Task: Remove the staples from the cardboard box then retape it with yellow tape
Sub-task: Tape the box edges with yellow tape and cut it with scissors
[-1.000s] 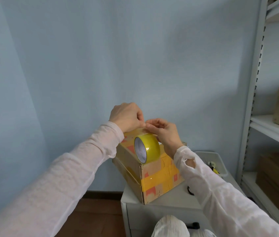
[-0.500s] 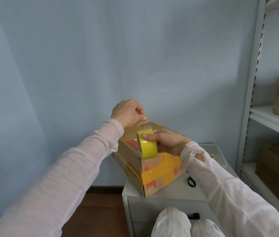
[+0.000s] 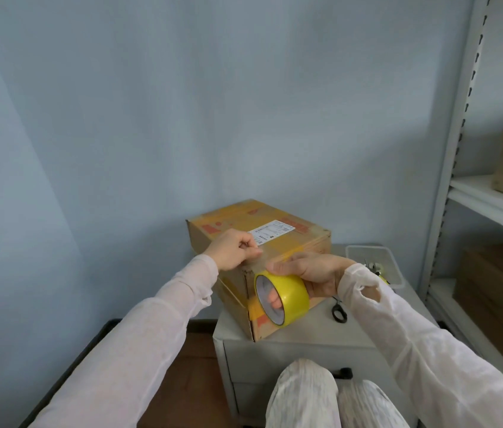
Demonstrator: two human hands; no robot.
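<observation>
The fingers [image 3: 251, 244] of the left hand [image 3: 231, 253] pinch the tape strip [image 3: 264, 257] on the cardboard box [image 3: 275, 230], at the centre of the frame on the desk [image 3: 305, 330]. The right hand [image 3: 318, 273] grips the tape roll [image 3: 290, 299] through its core. The tape is probably thin and sticky; better to hold the stiff roll. One box, one roll.

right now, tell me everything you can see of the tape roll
The tape roll is glossy yellow with a pale inner core. It stands on edge, open core facing the camera, held in the air before the box's near corner. The right hand grips it, fingers through the core, thumb on top. A pale strip seems to run from it over the box top to the left hand, which pinches its end.
</observation>
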